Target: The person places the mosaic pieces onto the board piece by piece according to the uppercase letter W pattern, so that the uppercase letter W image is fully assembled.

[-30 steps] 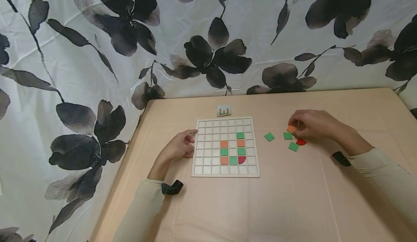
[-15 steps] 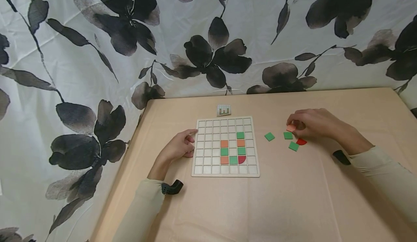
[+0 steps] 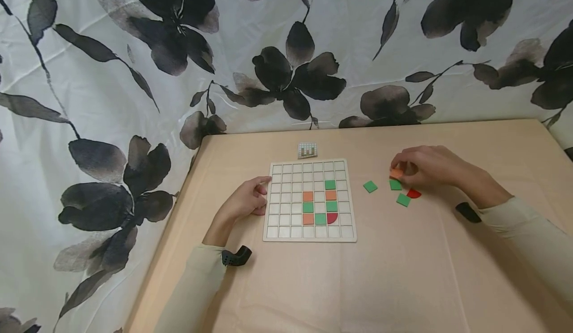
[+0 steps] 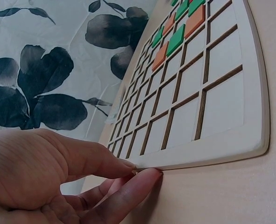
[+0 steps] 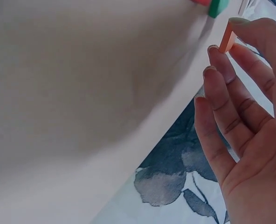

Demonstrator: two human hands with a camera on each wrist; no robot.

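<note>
A white grid board (image 3: 285, 207) lies on the table, with several green, orange and red tiles set in its squares. My left hand (image 3: 241, 199) grips the board's left edge; in the left wrist view the thumb (image 4: 96, 156) and a finger meet right at that rim. Off to the right, my right hand (image 3: 436, 167) pinches an orange tile (image 3: 396, 173) between thumb and fingertips. The right wrist view shows this orange tile (image 5: 228, 38) edge-on, with the other fingers loosely bent. Close under that hand lie a green tile (image 3: 395, 185) and a red tile (image 3: 414, 193).
Two more loose green tiles, one nearer the board (image 3: 370, 187) and one nearer me (image 3: 403, 200), lie on the table (image 3: 358, 288). Behind the board stands a small patterned card (image 3: 307, 150). A floral cloth (image 3: 250, 19) hangs past the table's far and left edges.
My right hand has shifted slightly left and away from me with the orange tile, which now overlaps the green tile's far edge in the head view. The left hand keeps its place on the board.
</note>
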